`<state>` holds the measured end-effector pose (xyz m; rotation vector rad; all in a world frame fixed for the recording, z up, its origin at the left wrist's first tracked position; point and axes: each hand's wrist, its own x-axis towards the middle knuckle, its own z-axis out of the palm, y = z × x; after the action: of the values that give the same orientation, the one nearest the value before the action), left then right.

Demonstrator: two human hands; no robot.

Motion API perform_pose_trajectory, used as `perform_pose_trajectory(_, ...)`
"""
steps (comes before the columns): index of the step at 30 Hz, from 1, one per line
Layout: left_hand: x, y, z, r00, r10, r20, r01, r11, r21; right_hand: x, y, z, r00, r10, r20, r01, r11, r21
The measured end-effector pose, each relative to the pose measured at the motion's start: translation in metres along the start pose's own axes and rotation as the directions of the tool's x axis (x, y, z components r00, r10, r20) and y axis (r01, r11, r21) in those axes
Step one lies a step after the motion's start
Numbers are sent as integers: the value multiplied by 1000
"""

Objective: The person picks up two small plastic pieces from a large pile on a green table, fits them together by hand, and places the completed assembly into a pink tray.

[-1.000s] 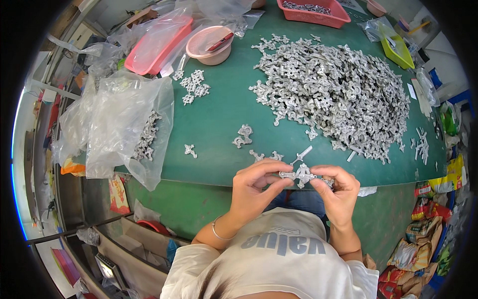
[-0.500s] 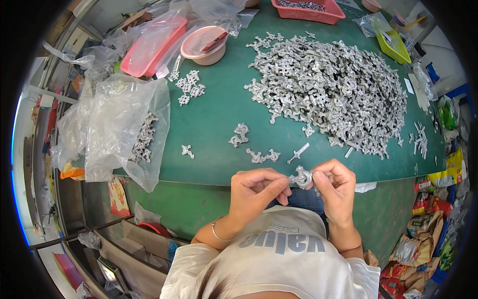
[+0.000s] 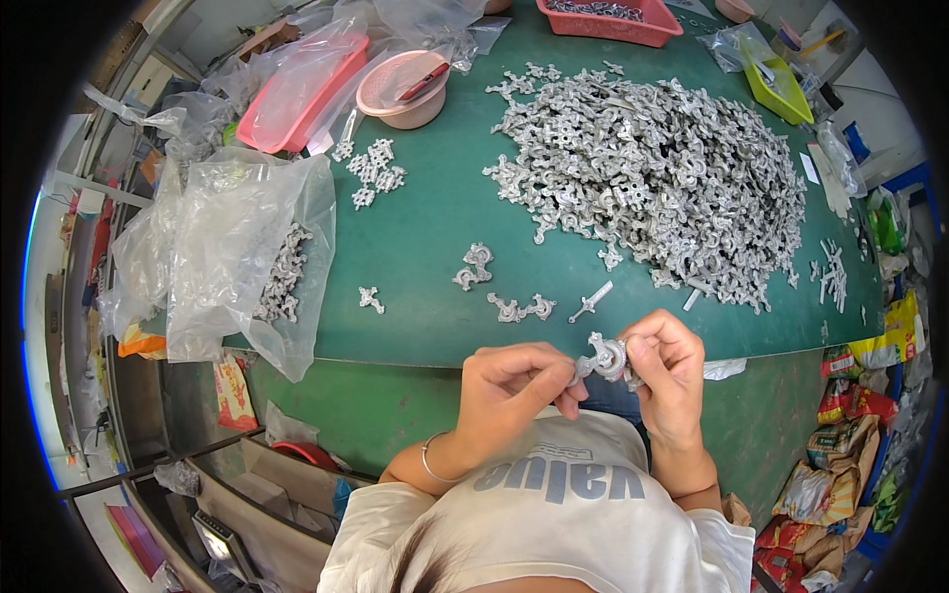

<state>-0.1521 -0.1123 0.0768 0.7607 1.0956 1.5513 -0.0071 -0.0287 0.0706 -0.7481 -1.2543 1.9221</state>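
Note:
Between my two hands, just off the table's near edge, is a grey cast metal part [image 3: 605, 358] with a rounded, ring-like middle. My left hand [image 3: 519, 387] pinches its left end between thumb and fingers. The right end is gripped by my right hand [image 3: 669, 376], whose fingertips hide some of it. On the table in front lie a joined pair of castings [image 3: 522, 308], another small cluster [image 3: 474, 267] and a flat pale metal strip with a narrow tip [image 3: 591, 302]. A large heap of similar castings [image 3: 662, 183] covers the right of the table.
On the left are a clear plastic bag [image 3: 237, 257] with castings inside, a pink basin [image 3: 403, 91] holding a red-handled tool and a pink tray [image 3: 306, 94]. At the back stand a red tray [image 3: 611, 24] of small parts and a yellow-green tray [image 3: 781, 91].
The held metal part has turned a little and shows more of its ring. My right hand has risen slightly, while my left hand has shifted slightly right and down.

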Motion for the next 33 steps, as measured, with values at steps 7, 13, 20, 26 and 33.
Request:
perform_pose_trajectory(7,0,5,-2,943,-297,150,325,920,-220,1,-5,1,986,-166,2,166,986,-34)
perform_pose_trajectory(13,-3,0,6,982,189,2,-188,979,78,1,-12,1,968,-251,10,243,929,-278)
perform_pose_trajectory(20,-3,-2,5,942,324,85,-334,899,282,-2,-12,-2,982,-183,48,189,963,-191)
perform_pose_trajectory(26,-5,-3,6,934,349,69,-353,884,306,-3,-12,-1,985,-164,52,170,972,-161)
perform_pose_trajectory(33,-6,-3,8,943,332,27,-325,899,293,-4,-10,-3,987,-146,72,152,984,-90)
